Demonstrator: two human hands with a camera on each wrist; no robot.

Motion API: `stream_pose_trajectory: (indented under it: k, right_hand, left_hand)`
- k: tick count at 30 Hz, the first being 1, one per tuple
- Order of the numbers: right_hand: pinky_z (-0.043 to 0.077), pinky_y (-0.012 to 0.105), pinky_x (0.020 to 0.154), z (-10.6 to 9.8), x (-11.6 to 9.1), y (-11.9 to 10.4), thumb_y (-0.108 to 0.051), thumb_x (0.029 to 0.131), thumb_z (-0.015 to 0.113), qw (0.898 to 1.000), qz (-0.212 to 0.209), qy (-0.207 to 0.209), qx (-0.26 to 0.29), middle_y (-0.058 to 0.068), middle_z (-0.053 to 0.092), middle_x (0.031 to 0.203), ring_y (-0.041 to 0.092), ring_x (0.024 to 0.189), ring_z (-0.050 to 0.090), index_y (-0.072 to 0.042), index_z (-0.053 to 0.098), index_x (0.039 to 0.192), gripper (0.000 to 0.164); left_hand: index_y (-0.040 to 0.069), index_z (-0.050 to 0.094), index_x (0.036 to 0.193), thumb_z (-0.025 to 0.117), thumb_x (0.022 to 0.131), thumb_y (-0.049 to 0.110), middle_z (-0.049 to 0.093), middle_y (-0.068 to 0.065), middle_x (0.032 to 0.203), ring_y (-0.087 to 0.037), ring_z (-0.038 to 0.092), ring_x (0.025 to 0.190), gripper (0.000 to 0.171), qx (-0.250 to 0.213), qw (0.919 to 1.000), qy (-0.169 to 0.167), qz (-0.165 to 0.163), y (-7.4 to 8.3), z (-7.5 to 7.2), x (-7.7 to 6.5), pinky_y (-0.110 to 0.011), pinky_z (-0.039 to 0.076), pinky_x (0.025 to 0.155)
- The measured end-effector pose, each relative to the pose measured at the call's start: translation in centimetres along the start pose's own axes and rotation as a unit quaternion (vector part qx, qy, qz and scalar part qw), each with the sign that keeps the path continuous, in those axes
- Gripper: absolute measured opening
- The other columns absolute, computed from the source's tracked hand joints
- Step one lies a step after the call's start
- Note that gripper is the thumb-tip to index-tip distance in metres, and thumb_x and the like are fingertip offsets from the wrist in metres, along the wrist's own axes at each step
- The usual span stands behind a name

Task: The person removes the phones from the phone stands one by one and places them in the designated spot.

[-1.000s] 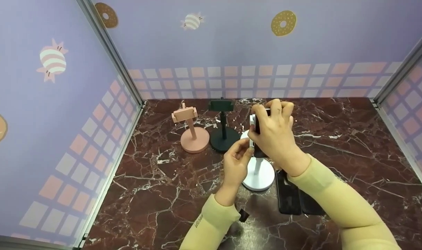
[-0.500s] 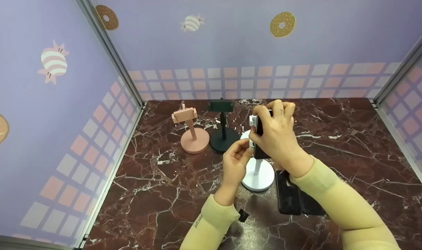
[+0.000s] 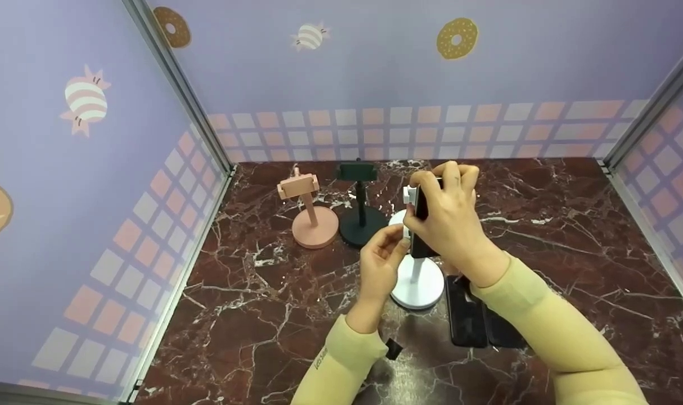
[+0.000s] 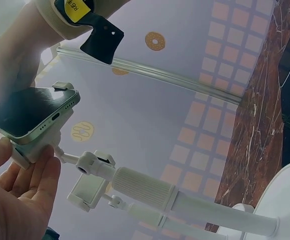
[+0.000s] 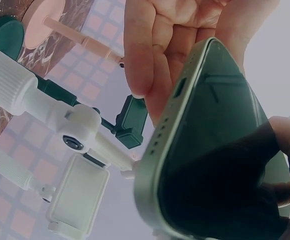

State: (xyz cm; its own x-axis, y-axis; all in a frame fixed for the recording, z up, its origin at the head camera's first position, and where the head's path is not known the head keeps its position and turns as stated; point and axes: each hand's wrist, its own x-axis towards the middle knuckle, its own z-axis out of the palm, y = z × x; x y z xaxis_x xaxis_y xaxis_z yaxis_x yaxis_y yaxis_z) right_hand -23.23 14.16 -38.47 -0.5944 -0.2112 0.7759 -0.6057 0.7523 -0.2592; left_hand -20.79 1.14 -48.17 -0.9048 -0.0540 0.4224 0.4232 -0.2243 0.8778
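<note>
My right hand [image 3: 451,216] grips a dark-screened phone [image 3: 426,239] at the white phone stand [image 3: 416,287] nearest me. In the left wrist view the phone [image 4: 37,112] lies against the stand's white clamp [image 4: 42,142], with one clamp end at its far edge. My left hand [image 3: 380,270] pinches the clamp's lower end between thumb and fingers. Seen from the right wrist, the phone [image 5: 220,150] faces the camera at a slant, its port edge toward the left. My right hand covers much of the phone in the head view.
Behind stand a pink phone stand [image 3: 315,228], a dark green one [image 3: 363,225] and another white stand [image 5: 80,192]. Two dark phones, one of them this phone [image 3: 468,318], lie flat beside the right forearm. A small black piece [image 3: 394,349] is by the left cuff. Patterned walls enclose the marbled table.
My right hand and the phone have shifted very slightly to the right. My left hand keeps its pinch on the clamp, almost still.
</note>
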Motion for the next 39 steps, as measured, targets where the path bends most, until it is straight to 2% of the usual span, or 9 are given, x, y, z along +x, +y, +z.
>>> stream_pose_trajectory:
  k: [11, 20, 31, 39]
  right_hand:
    - [0.041, 0.057, 0.081, -0.06, -0.11, 0.30, -0.001, 0.074, 0.075, 0.999, -0.025, 0.013, 0.027, 0.023, 0.048, 0.104, 0.046, 0.104, 0.033, -0.008, 0.056, 0.109, 0.040]
    - [0.031, 0.056, 0.087, 0.21, -0.31, 0.57, 0.002, 0.071, 0.074, 0.996, -0.055, 0.047, 0.060, 0.024, 0.048, 0.098, 0.046, 0.099, 0.034, -0.005, 0.056, 0.106, 0.039]
    - [0.030, 0.054, 0.087, 0.06, -0.50, 0.84, 0.003, 0.072, 0.074, 0.994, -0.060, 0.050, 0.076, 0.023, 0.047, 0.098, 0.044, 0.099, 0.033, -0.005, 0.057, 0.106, 0.038]
    - [0.027, 0.054, 0.087, -0.02, -0.51, 0.92, 0.003, 0.071, 0.073, 0.993, -0.062, 0.056, 0.086, 0.021, 0.047, 0.097, 0.043, 0.098, 0.034, -0.005, 0.056, 0.104, 0.038]
  left_hand:
    - [-0.022, 0.060, 0.117, 0.065, 0.096, -0.007, 0.063, -0.039, 0.105, -0.002, 0.062, 0.090, 0.027, 0.009, 0.9999, -0.002, 0.004, -0.03, -0.03, -0.04, -0.019, 0.055, 0.082]
    - [-0.021, 0.060, 0.118, 0.063, 0.095, -0.010, 0.063, -0.039, 0.107, -0.002, 0.062, 0.091, 0.026, 0.003, 1.0000, -0.002, 0.007, -0.12, 0.08, -0.10, -0.018, 0.054, 0.081]
    - [-0.020, 0.060, 0.118, 0.066, 0.097, -0.002, 0.063, -0.038, 0.108, -0.005, 0.064, 0.093, 0.029, 0.001, 0.9999, -0.002, 0.014, -0.27, 0.16, -0.15, -0.019, 0.054, 0.082]
    - [-0.021, 0.059, 0.117, 0.063, 0.095, -0.011, 0.062, -0.038, 0.107, -0.002, 0.062, 0.094, 0.025, -0.005, 0.9998, -0.004, 0.018, -0.36, 0.21, -0.04, -0.018, 0.053, 0.082]
